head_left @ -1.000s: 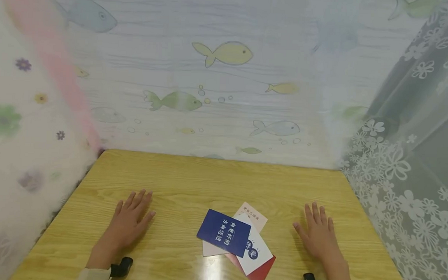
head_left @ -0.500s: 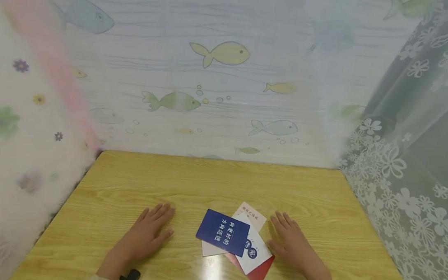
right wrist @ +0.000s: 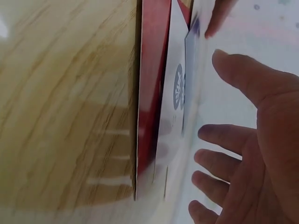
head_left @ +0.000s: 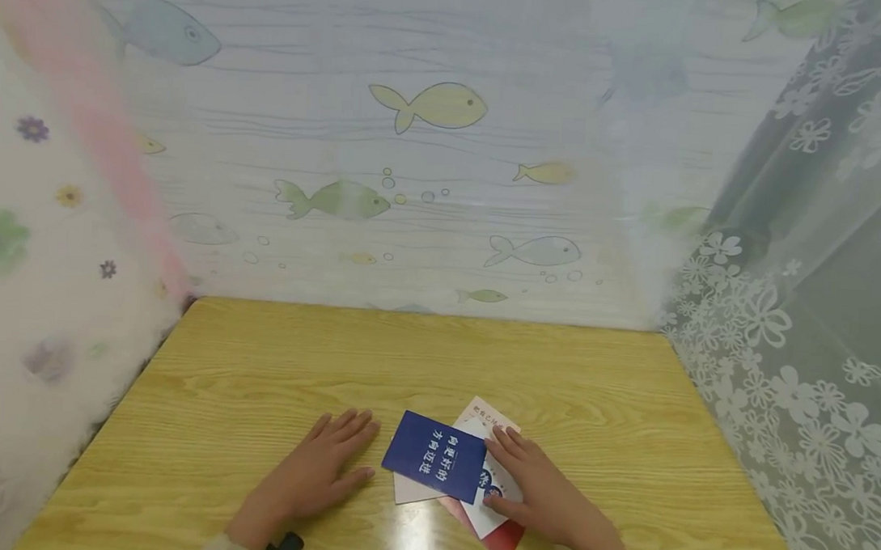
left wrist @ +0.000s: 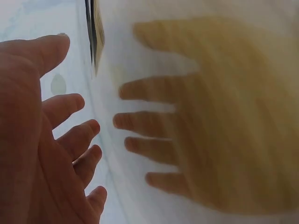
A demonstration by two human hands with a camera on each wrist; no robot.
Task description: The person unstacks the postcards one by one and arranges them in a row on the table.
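A dark blue booklet (head_left: 437, 457) with white characters tops a loose, fanned pile. Under it lie a white booklet (head_left: 484, 519) with round blue marks, a red one (head_left: 506, 543) and a cream one (head_left: 479, 409). A pale corner (head_left: 413, 490) pokes out at lower left; I cannot tell which booklet owns it. My right hand (head_left: 545, 489), fingers extended, is over the pile's right side, hiding part of the white booklet. In the right wrist view this hand (right wrist: 261, 126) appears just above the booklets. My left hand (head_left: 324, 469) spreads above the table, left of the blue booklet, holding nothing.
The wood-grain table (head_left: 263, 350) is glossy and reflects both hands. A fish-patterned cloth (head_left: 428, 226) hangs at its back edge, a flowered cloth (head_left: 68, 310) at left and a lace curtain (head_left: 757, 383) at right. A black wrist camera (head_left: 285, 546) sits at my left wrist.
Both hands have moved inward from the table's sides. The right has come over the pile, and the left has come near the blue booklet. The booklets stay in place.
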